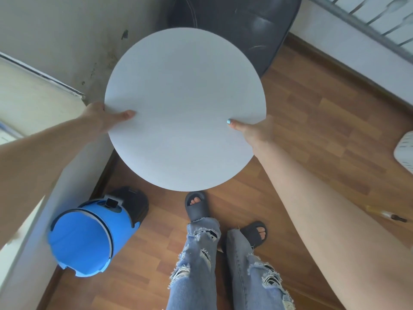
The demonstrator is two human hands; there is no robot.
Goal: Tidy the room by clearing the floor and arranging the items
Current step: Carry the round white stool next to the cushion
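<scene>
both forearms are stretched forward, and the left hand (100,117) and right hand (257,130) are closed on opposite sides of the round white board (185,86). each thumb is laid on its top face, and the fingers are hidden beneath. the board is held roughly level above the wooden floor (324,130), ahead of the feet and centred between the hands, so neither hand is judged nearer. being round, it has no long axis. its far edge is seen over the black chair (257,25), with the stained wall close on the left, so a set-down there is judged to be cramped. a blue bin (89,238) is left on its side at lower left. a white object (405,151) is cut off by the right edge, and a small bottle-like thing (386,214) is seen on the floor below it.
</scene>
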